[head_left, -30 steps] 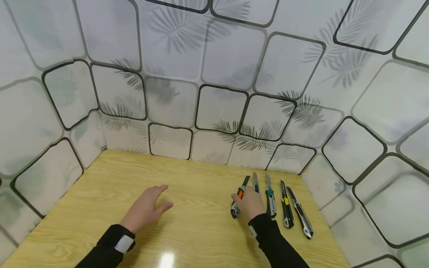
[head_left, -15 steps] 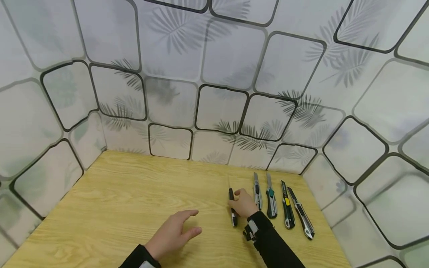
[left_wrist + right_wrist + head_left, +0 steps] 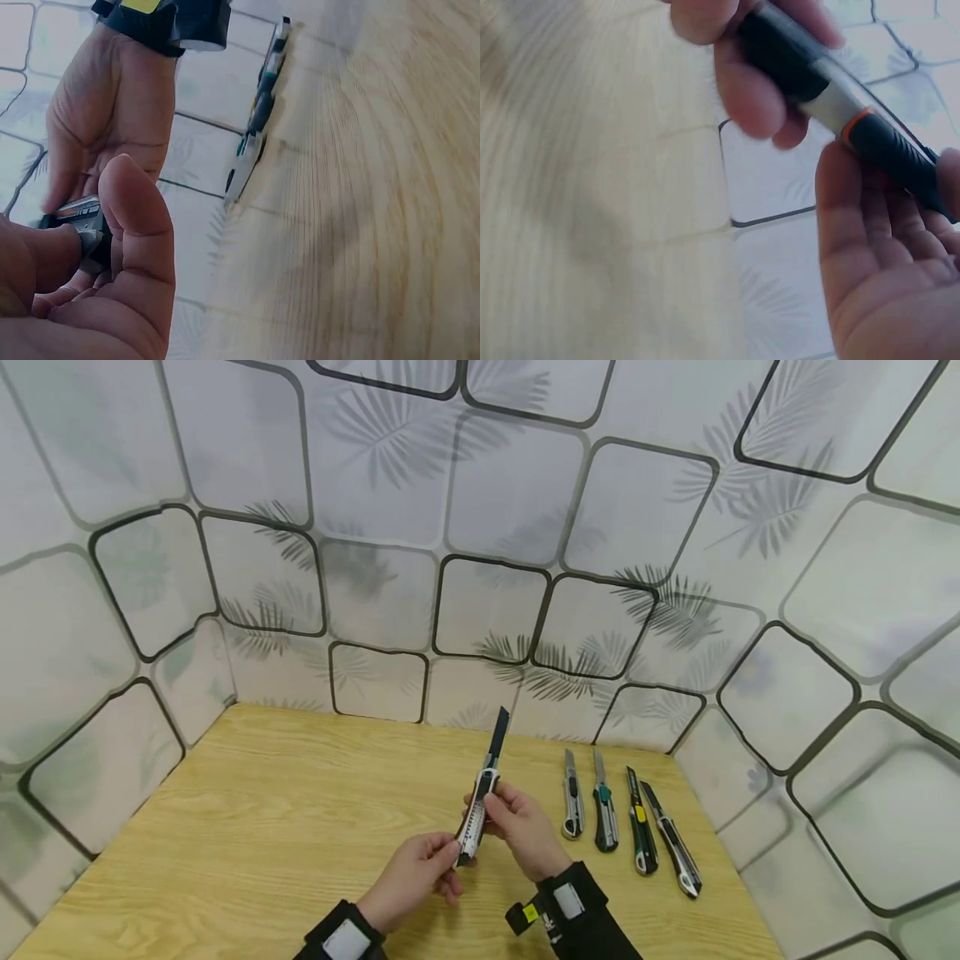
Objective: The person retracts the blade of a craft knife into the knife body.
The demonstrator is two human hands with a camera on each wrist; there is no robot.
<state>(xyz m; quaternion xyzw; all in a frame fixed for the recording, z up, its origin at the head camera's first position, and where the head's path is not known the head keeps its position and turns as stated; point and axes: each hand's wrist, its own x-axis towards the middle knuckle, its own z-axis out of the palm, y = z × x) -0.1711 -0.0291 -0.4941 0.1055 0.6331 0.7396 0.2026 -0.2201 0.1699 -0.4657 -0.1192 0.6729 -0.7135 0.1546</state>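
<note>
A utility knife (image 3: 477,814) with a long dark blade is held up over the table, blade tip pointing away toward the back wall. My right hand (image 3: 527,828) grips the upper part of its handle, thumb on the near face. At the butt end, my left hand (image 3: 417,870) pinches the handle between thumb and fingers. In the right wrist view the knife's handle (image 3: 889,146) shows black grips, a silver section and an orange edge. The left wrist view catches just the butt (image 3: 91,238) between the left thumb and fingers.
Several more utility knives lie in a row at the right: a silver one (image 3: 573,802), a teal-slider one (image 3: 604,806), a yellow-slider one (image 3: 641,827) and a black-and-silver one (image 3: 675,843). Patterned walls (image 3: 495,610) border the wooden table (image 3: 300,793) at the back and sides.
My right hand has lifted the leftmost knife off the table and brought it left and nearer. My left hand has moved right and now pinches its butt end.
</note>
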